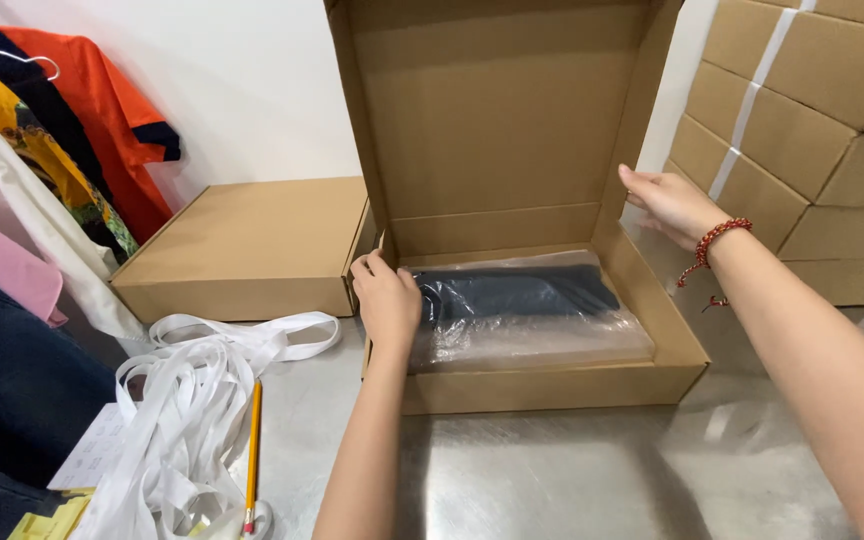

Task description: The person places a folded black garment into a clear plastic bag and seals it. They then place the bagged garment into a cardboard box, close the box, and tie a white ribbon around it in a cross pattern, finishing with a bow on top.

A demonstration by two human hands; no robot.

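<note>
An open brown cardboard box point(552, 385) lies on the metal table, its lid point(492, 110) standing upright at the back. Inside lies a dark folded garment in a clear plastic bag point(527, 310). My left hand point(387, 300) rests on the box's left wall near the back corner, fingers curled over the edge. My right hand point(672, 205) touches the right side flap of the lid, fingers spread; a red bead bracelet point(717, 240) circles its wrist.
A closed flat cardboard box point(252, 245) sits to the left. White tape strips point(192, 400) and a yellow pencil point(252, 455) lie at front left. Clothes point(62, 150) hang at far left. Stacked taped cartons point(812, 140) stand at right.
</note>
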